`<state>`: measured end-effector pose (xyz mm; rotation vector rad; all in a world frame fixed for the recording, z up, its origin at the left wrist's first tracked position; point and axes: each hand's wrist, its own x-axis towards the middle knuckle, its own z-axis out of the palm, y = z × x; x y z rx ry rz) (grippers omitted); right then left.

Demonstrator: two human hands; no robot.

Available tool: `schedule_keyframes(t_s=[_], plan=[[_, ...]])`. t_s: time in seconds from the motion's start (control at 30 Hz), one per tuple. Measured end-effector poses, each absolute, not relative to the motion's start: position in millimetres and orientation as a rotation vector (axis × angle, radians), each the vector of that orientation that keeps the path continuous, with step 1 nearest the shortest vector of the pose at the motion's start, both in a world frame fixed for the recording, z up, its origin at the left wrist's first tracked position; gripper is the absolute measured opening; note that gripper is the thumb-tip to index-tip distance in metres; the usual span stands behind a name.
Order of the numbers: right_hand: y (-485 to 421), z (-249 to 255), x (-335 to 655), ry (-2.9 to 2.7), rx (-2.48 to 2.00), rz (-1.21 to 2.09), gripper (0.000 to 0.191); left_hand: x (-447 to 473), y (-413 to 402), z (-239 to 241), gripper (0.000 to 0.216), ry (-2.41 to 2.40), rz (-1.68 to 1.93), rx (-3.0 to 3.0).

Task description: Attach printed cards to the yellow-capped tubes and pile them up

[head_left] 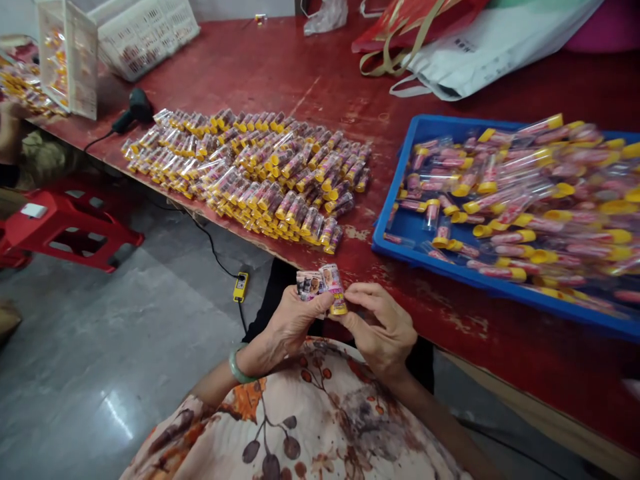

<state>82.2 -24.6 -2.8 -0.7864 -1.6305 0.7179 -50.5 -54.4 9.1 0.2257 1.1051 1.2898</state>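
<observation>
Both my hands meet just in front of the table's near edge. My left hand [290, 320] is closed on a small strip of printed labels [309, 284] and also touches a clear tube with a yellow cap [334, 288]. My right hand [377, 320] pinches the same tube at its yellow end. A jade-green bangle [239, 367] circles my left wrist. On the red table [320, 80], neat rows of finished tubes [250, 173] lie to the left, and a blue tray [400, 230] of loose yellow-capped tubes [525, 200] sits to the right.
White plastic baskets [145, 30] stand at the far left, with a black heat tool [133, 110] and its cable beside them. Red and white bags [450, 33] lie at the back. A red stool [65, 227] stands on the grey floor, near another person's arm [13, 133].
</observation>
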Motion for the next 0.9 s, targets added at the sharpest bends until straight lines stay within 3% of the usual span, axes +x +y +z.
schedule_keyframes(t_s=[0.17, 0.37, 0.9], plan=[[-22, -2, 87, -1.706, -0.754, 0.798, 0.022, -52, -55, 12, 0.037, 1.108, 1.307, 0.213], [-28, -8, 83, -1.729, -0.733, 0.516, 0.034, -48, -54, 17, 0.037, 1.039, 1.312, 0.220], [-35, -20, 85, -1.807, -0.803, 0.213, 0.032, -43, -56, 9, 0.036, 1.080, 1.278, 0.271]])
